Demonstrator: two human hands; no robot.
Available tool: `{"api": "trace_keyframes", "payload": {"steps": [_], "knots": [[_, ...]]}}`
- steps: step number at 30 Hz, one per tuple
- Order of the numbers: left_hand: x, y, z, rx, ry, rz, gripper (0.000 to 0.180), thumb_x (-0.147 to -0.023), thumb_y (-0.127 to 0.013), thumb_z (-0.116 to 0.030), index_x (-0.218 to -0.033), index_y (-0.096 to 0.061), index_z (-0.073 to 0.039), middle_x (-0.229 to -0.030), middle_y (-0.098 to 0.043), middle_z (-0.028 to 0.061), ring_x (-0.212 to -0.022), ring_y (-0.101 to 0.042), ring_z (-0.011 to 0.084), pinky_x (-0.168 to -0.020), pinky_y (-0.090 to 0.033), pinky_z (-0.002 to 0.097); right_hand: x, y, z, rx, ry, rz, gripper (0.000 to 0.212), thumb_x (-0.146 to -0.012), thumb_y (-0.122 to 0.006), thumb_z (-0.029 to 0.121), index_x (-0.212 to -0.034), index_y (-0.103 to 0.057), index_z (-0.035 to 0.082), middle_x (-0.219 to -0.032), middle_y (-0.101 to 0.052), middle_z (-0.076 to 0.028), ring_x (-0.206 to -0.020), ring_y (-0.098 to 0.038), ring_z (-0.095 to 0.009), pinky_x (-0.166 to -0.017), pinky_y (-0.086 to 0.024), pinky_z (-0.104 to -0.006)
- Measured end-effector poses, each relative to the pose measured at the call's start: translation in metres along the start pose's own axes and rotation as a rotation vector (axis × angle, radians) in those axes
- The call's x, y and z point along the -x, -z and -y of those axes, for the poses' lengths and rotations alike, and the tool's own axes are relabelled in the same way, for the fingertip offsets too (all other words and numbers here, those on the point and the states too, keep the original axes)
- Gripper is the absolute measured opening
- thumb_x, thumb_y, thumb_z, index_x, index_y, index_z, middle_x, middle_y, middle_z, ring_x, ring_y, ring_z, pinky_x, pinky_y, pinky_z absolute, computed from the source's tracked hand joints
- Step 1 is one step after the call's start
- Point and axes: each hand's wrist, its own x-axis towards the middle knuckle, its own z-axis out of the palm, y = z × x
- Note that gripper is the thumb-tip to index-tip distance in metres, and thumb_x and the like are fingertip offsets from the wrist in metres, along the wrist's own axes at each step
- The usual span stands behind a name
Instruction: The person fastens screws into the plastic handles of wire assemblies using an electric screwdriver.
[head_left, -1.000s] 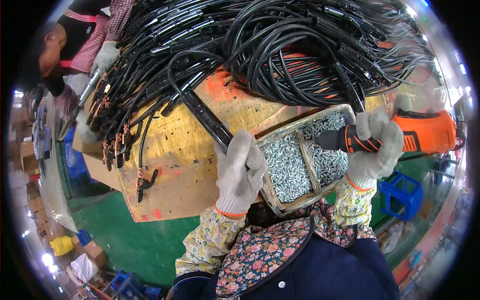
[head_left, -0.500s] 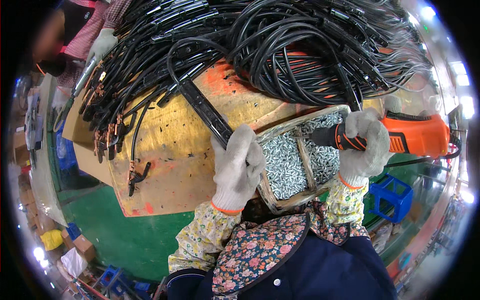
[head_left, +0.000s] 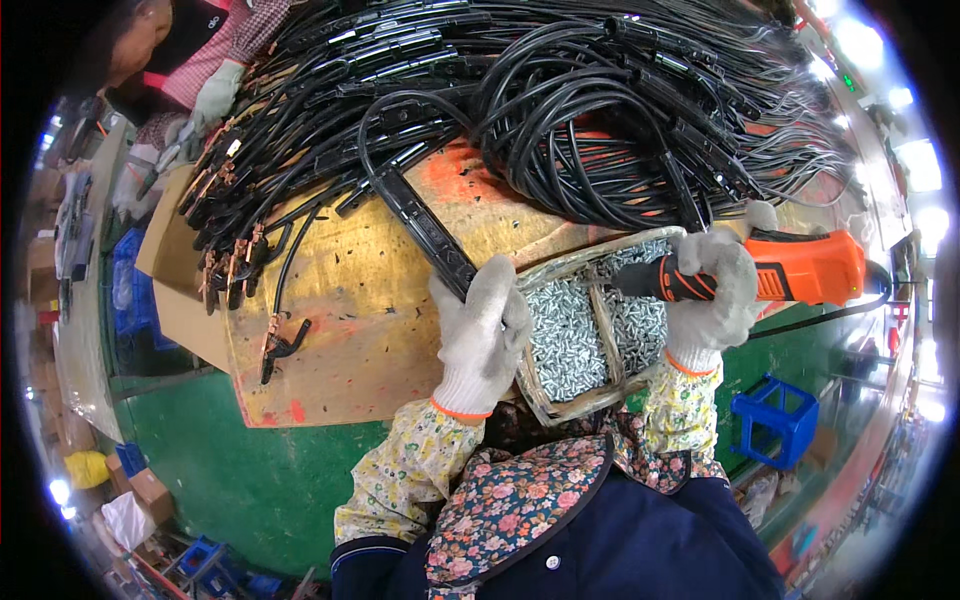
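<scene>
My left hand (head_left: pixel 482 318), in a grey-white glove, is closed round the lower end of a long black plastic handle (head_left: pixel 425 226). A black cable loops from the handle's far end toward the pile. My right hand (head_left: pixel 722 290), gloved too, wraps round an orange and black power screwdriver (head_left: pixel 808 270) lying nearly level and pointing left. Its nose is over a two-part box (head_left: pixel 556 412) with a worn, taped rim, between my hands. Small silvery screws (head_left: pixel 570 340) fill both compartments. The screwdriver's very tip is hard to make out against them.
Black cables with handles (head_left: pixel 570 120) are heaped across the far side of the worn yellow table (head_left: pixel 340 350). Copper-coloured clamp ends (head_left: pixel 240 262) hang at the left. A co-worker's gloved hand (head_left: pixel 216 95) works at the far left. A blue stool (head_left: pixel 776 420) stands on the right.
The whole view has shifted slightly. My right hand and the screwdriver sit a little farther left, still over the screw box. The left hand keeps its hold on the handle.
</scene>
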Motion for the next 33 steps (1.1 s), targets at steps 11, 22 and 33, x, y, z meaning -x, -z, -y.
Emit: {"api": "trace_keyframes", "payload": {"steps": [11, 22, 33], "knots": [[0.016, -0.012, 0.012, 0.017, -0.006, -0.026, 0.032, -0.095, -0.061, -0.018, -0.115, -0.035, -0.017, -0.066, -0.044, -0.0015, -0.045, -0.041, 0.0092, -0.038, -0.033, 0.024, -0.015, 0.004, 0.017, -0.349, -0.192, -0.044, 0.047, -0.092, -0.057, 0.006, -0.135, -0.039, 0.0, -0.07, -0.038, 0.002, -0.063, -0.039, -0.008, -0.062, -0.041, -0.0253], [0.015, -0.007, 0.012, -0.031, -0.045, -0.013, 0.04, -0.095, -0.059, -0.015, -0.126, -0.034, -0.019, -0.065, -0.044, -0.0005, -0.044, -0.041, 0.0102, -0.037, -0.032, 0.0243, -0.009, 0.016, 0.001, -0.291, -0.214, -0.132, 0.056, -0.09, -0.058, 0.003, -0.14, -0.033, -0.002, -0.072, -0.039, 0.002, -0.064, -0.037, -0.007, -0.062, -0.043, -0.0251], [0.019, -0.005, 0.032, 0.28, 0.044, 0.028, 0.055, -0.086, -0.05, -0.068, -0.126, -0.045, -0.03, -0.081, -0.056, -0.0008, -0.05, -0.046, 0.012, -0.043, -0.036, 0.0242, -0.024, 0.002, 0.001, -0.842, -0.449, -0.14, 0.027, -0.095, -0.057, 0.011, -0.119, -0.053, -0.003, -0.07, -0.047, 0.0, -0.061, -0.048, -0.01, -0.065, -0.048, -0.0269]]}}
